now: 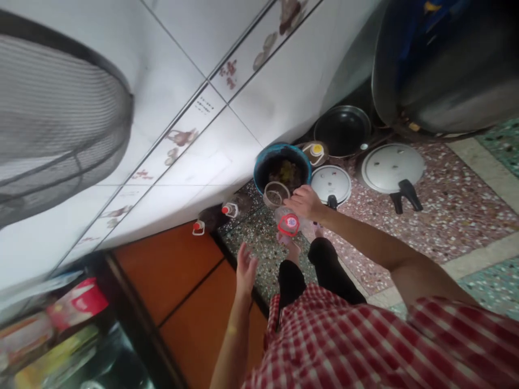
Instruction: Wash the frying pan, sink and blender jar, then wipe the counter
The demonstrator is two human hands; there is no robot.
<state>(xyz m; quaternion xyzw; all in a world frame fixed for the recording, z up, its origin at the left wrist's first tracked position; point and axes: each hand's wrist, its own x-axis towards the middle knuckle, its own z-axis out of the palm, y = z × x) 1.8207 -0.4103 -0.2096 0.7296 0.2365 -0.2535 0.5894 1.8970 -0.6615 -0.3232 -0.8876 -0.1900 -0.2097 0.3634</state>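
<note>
My right hand (306,202) has its fingers closed on a clear round plastic container (272,201). The container is at the near edge of a blue bucket (261,162), which has dark and yellowish scraps (286,173) inside. Whether the container touches the bucket's rim I cannot tell. Just below my right hand is a clear jug with a red cap and handle (289,223), near my feet. My left hand (245,267) is held out in the air, fingers apart, holding nothing.
Two bottles with red caps (230,210) stand along the tiled wall. Right of the bucket are a yellow-capped bottle (316,151), a black pan (343,129) and two pressure cookers (393,167). A mesh basket (65,124) hangs at upper left. Orange cabinet doors (162,281) lie at left.
</note>
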